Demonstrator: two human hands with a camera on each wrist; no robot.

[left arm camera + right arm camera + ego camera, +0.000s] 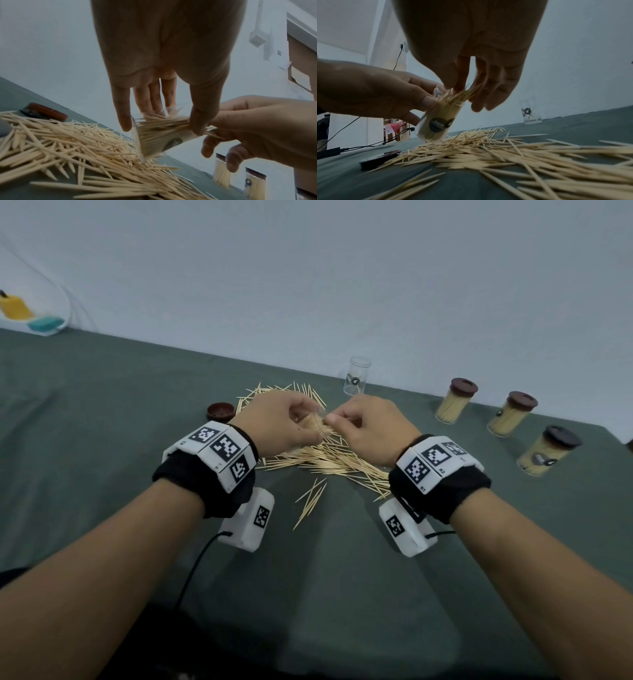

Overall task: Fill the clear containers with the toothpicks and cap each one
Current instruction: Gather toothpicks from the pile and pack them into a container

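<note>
— Where the table's far left corner meets the wall, what can you make out?
— Only a yellow block (pixel 13 308) and a teal one (pixel 45 324), cut by the frame edge; I cannot tell what they are. Next along, a round dark-brown plastic cap (pixel 221 411) lies on the green cloth-covered table (pixel 102 412), beside the loose heap of pale wooden toothpicks (pixel 329 458).
— And the left hand (pixel 279 422)?
— From the head view its fingers curl round something, but the object is nearly hidden. The left wrist view shows it: a clear plastic cylinder packed with toothpicks (pixel 157 136), tilted, gripped between thumb and fingers, its base just above the heap.
— The right hand (pixel 371 428)?
— Its thumb and fingertips pinch the toothpick ends bristling from the cylinder's mouth; the right wrist view shows that, though motion blur smears the fingers (pixel 481 86).
— Anything farther right?
— 1 nearly empty clear container (pixel 357 376) stands uncapped behind the hands, holding a few sticks. Then 3 filled containers with brown caps (pixel 510 414) stand in a row near the table's right edge. The left wrist view catches only 2 of them, partly behind the right hand.
</note>
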